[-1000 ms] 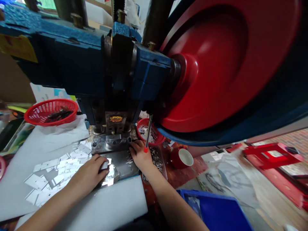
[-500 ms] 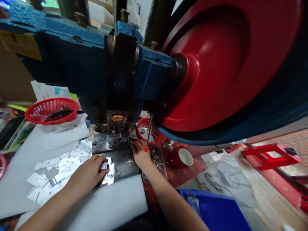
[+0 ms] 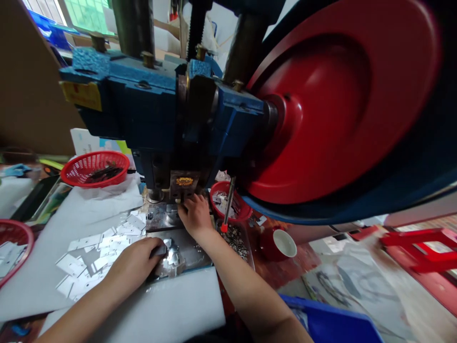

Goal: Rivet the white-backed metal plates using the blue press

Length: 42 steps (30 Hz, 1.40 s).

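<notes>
My left hand (image 3: 143,255) is closed in a pinch on a small flat metal plate (image 3: 162,248), just over the front of the metal bed (image 3: 193,250). My right hand (image 3: 196,216) reaches over the die block (image 3: 160,216), right beneath the press ram (image 3: 183,183). Its fingers are bent down at the die, and whatever they grip is hidden. To the left of my left hand, many loose metal plates (image 3: 110,245) lie in a heap on white foam sheeting (image 3: 171,305). Shiny scraps (image 3: 173,252) lie on the bed between my hands.
The blue press (image 3: 150,105) with its red flywheel (image 3: 332,109) fills the upper view. Red baskets (image 3: 94,181) stand left, a red bowl (image 3: 246,212) of parts right. Near my right forearm are a tub of small metal bits (image 3: 235,240), a red-tipped rod (image 3: 228,205) and a red cup (image 3: 283,244).
My right hand has moved from the right side of the die inward and forward, under the ram. My left hand keeps its plate, now tilted. The camera view has shifted left and up.
</notes>
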Available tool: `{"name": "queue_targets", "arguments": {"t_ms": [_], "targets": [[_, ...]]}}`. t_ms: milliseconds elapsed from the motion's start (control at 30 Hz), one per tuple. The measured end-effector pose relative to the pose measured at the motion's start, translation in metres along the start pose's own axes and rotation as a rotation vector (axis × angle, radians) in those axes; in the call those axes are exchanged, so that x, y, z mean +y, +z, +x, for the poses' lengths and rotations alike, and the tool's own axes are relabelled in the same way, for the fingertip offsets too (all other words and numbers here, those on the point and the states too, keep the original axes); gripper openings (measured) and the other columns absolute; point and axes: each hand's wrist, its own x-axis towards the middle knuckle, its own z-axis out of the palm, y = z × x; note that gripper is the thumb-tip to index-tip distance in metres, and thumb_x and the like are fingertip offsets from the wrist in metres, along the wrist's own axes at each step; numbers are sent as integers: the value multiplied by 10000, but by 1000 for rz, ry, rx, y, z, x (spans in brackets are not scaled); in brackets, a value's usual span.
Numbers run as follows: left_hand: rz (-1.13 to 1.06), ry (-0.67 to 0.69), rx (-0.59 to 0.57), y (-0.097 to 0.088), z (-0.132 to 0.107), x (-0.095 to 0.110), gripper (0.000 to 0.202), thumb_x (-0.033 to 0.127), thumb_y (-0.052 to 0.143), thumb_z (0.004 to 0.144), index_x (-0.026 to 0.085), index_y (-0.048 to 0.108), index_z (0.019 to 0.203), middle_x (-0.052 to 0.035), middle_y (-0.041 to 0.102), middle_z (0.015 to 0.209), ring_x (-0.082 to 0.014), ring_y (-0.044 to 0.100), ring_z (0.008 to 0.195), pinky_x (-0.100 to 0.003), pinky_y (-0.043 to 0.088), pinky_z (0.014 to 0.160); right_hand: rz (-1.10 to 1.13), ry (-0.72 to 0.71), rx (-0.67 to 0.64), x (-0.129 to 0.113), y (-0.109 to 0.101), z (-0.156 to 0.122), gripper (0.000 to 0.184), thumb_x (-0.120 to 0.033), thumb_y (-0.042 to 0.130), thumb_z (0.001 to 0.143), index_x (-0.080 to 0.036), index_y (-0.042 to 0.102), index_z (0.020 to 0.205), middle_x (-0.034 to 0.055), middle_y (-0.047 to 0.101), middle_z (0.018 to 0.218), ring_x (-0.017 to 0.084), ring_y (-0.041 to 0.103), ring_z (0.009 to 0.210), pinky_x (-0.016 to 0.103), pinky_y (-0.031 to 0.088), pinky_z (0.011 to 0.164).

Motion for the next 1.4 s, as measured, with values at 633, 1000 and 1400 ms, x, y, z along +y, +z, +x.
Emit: {"name": "queue_targets", "arguments": {"t_ms": [633, 1000, 1400], "targets": [[-661, -42, 391, -34, 40, 3, 349, 466, 638, 674, 190, 652, 888, -47, 699, 867, -221, 630, 821, -330, 478, 754, -122, -228, -57, -5, -16, -15, 162, -372, 557, 881, -285, 688, 923, 40, 650, 964, 243, 496, 1017, 459, 291, 1014], [-486, -23, 461, -31, 71, 19, 355, 469, 567, 723, 190, 677, 914, -51, 725, 930, -244, 640, 888, -325, 468, 800, 326, -81, 84, 10, -14, -19, 224, -251, 505, 900, -232, 663, 1058, 54, 659, 1078, 197, 542, 1082, 371, 413, 958], [-239, -24, 475, -25, 82, 14, 317, 398, 508, 755, 192, 673, 930, -77, 700, 992, -261, 620, 953, -350, 451, 848, 108, -109, -55, 8, -17, -20, 212, -335, 550, 885, -300, 683, 1046, 10, 630, 1167, 227, 454, 1195, 446, 259, 1062]]}}
